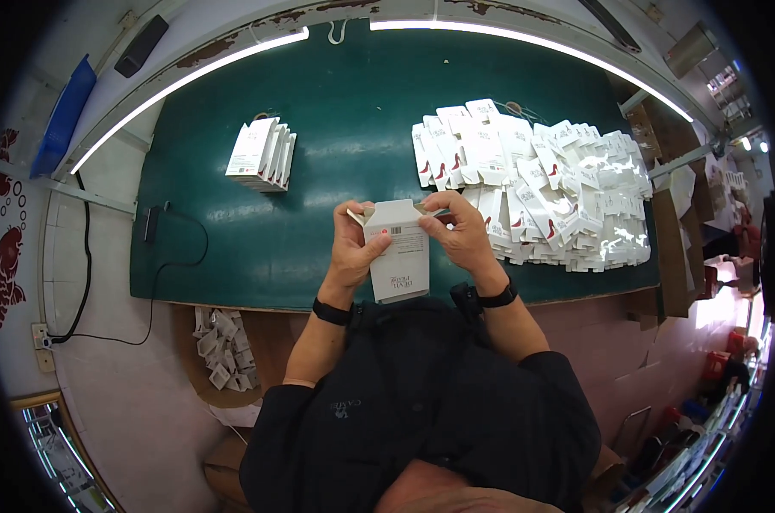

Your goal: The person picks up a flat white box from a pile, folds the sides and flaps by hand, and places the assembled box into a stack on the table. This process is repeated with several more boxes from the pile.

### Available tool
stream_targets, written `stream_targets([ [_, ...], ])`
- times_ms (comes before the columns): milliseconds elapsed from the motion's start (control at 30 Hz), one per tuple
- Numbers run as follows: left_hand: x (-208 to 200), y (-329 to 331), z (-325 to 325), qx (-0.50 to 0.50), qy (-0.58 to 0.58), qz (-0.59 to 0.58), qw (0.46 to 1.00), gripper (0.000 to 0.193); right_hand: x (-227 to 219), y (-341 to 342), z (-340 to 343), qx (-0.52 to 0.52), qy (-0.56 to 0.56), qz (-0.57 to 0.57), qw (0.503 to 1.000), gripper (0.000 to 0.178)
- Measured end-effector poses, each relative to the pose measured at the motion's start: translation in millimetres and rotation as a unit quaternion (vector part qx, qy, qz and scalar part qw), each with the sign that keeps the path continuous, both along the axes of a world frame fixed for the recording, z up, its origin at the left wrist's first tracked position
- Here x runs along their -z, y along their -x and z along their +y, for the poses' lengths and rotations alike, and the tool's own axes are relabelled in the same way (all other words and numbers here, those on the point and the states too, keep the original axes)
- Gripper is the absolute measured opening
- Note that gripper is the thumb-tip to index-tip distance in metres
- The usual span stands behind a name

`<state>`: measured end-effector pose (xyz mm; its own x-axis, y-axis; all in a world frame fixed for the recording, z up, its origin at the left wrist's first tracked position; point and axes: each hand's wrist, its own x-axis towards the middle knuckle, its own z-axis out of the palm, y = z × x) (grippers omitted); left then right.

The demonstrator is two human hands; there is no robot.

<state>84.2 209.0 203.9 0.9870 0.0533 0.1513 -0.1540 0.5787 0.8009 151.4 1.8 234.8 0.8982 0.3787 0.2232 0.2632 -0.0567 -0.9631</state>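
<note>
I hold a small white carton (401,256) upright over the near edge of the green table (319,154). My left hand (351,250) grips its left side, thumb on the front panel. My right hand (461,236) pinches the top flap at the carton's upper right corner. Both wrists wear black bands.
A large heap of flat white carton blanks (541,188) with red marks covers the table's right part. A small stack of folded white cartons (262,154) stands at the back left. A black cable (161,256) hangs over the left edge. Scraps fill a brown box (221,350) below the table.
</note>
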Motion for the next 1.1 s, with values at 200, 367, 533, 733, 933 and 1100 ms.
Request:
stream_targets([
  [200,13.7,2.0,4.3,-0.007,-0.027,-0.004,1.0,0.062,-0.3,3.5,1.3,-0.01,0.019,0.011,1.0,0.02],
  [367,5.3,5.8,8.9,0.022,-0.032,0.019,0.999,0.064,1.1,6.6,0.1,-0.029,0.04,0.036,0.998,0.02],
  [533,17.4,2.7,17.8,0.056,-0.056,0.033,0.996,0.056,8.1,6.6,0.5,-0.027,0.049,0.032,0.998,0.021],
  [733,17.9,2.9,20.7,0.073,-0.089,0.036,0.993,0.042,7.5,6.9,-0.8,-0.038,0.047,0.047,0.997,0.024],
  [933,7.1,6.3,20.8,0.081,-0.13,0.041,0.987,0.034,2.9,10.4,1.5,-0.033,0.008,0.051,0.998,0.037],
  [1100,6.3,9.0,21.4,0.072,-0.169,0.03,0.983,0.026,1.3,15.3,2.3,-0.044,-0.003,0.056,0.997,0.043],
])
